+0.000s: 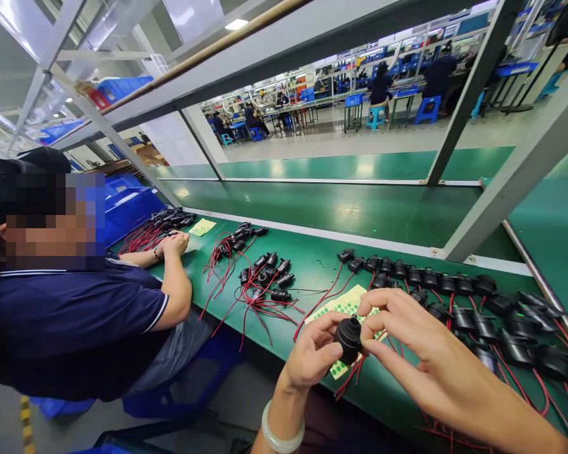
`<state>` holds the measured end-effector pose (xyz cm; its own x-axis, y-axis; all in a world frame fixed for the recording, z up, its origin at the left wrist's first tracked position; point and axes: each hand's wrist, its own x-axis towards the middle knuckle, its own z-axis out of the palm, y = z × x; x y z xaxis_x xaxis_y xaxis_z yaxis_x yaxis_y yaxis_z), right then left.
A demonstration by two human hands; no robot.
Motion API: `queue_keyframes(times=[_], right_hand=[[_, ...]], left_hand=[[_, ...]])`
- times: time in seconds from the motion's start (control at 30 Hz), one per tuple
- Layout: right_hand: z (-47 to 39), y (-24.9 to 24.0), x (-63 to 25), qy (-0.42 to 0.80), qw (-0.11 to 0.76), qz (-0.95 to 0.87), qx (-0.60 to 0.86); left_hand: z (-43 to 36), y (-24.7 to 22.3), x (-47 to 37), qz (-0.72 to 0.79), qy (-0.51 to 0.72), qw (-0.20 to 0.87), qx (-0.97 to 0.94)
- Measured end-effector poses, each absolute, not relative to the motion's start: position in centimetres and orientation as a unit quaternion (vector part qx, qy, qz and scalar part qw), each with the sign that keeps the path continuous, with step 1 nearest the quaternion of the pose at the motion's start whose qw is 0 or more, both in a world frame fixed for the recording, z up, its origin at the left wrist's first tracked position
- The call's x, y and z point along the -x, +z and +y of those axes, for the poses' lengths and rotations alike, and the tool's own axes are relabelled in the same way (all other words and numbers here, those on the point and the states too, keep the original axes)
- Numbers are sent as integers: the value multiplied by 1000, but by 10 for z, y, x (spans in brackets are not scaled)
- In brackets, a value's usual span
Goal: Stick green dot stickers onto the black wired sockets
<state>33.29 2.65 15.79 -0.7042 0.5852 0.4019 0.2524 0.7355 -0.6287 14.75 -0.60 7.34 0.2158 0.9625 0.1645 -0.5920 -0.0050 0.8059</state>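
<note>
Held upright between the curled fingers and thumb of the left hand (315,353), a black ribbed part (348,338) sits above the near edge of the green surface (312,249). The right hand (407,334), partly open, touches the part's right side with thumb and bent fingers. Behind and below the part lies a yellow sheet (360,295) of green dots. Right of the sheet, rows of black parts with red wires (464,318) crowd the surface; left of it, past a bare green strip, lies a loose pile of wired parts (265,277).
</note>
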Motion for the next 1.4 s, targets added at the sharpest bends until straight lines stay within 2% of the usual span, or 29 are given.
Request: queue_keyframes(times=[0.73,1.4], right_hand=[[22,159,-329,109,343,-906,223],[20,143,-333,119,402,-890,182]], left_hand=[[-6,79,-143,188,578,647,-461],[-11,80,-141,239,591,633,-439]])
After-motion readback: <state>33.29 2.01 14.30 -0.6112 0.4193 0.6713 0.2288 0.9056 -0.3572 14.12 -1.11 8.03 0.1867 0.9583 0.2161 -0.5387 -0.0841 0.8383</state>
